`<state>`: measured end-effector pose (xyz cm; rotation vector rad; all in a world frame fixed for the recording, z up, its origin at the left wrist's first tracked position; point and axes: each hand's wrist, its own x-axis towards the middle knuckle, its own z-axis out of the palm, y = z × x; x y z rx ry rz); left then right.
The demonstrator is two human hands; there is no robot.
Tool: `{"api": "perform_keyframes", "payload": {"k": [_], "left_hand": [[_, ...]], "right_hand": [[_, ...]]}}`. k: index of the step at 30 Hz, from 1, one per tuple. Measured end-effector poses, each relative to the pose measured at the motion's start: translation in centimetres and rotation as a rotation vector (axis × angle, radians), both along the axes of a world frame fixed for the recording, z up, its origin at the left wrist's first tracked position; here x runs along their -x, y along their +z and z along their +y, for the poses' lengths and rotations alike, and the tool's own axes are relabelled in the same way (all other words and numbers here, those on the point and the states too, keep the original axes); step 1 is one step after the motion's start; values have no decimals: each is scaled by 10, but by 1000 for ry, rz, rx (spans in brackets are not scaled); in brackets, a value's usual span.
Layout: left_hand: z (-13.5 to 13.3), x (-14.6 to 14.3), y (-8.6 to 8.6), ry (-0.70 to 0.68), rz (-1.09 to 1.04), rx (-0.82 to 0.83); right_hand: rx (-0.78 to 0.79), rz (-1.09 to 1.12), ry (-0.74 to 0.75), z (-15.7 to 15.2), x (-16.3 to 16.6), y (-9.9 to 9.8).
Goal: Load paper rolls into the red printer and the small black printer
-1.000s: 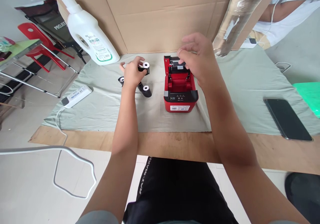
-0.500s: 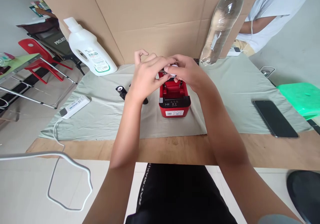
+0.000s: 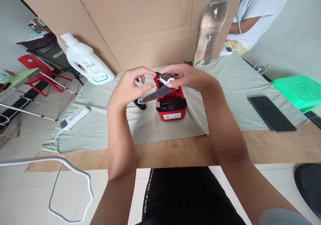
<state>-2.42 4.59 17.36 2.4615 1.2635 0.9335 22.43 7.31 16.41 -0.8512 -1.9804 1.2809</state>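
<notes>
Right hand [image 3: 190,79]: you grip the paper roll [image 3: 168,80] above the red printer [image 3: 173,108]
Left hand [image 3: 127,87]: you pinch its dark wrapper strip [image 3: 155,95], just beside

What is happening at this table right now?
A person holds a small paper roll in the right hand, just above the open red printer. The left hand pinches the end of a dark strip that runs from that roll. A second roll lies on the grey cloth, left of the printer.
</notes>
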Motion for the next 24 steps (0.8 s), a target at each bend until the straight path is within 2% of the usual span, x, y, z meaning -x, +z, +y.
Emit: {"api": "perform_keyframes", "payload": {"k": [3, 6, 9, 13, 17, 21, 24], "left_hand": [[4, -9, -3, -113, 60, -39], [8, -19, -8, -145, 93, -53], [10, -25, -12, -131, 125, 1], [15, -27, -21, -116, 176, 177], [24, -34, -37, -51, 200, 307], [31, -45, -51, -29, 288, 289], [33, -51, -58, -73, 304, 245]], "right_hand": [[55, 58, 121, 1, 3, -4], [114, 90, 166, 6, 3, -11], [149, 18, 64, 9, -1, -12], [110, -103, -119, 5, -5, -3], [100, -133, -191, 3, -4, 0], [79, -99, -223, 6, -2, -4], [57, -91, -246, 6, -2, -5]]}}
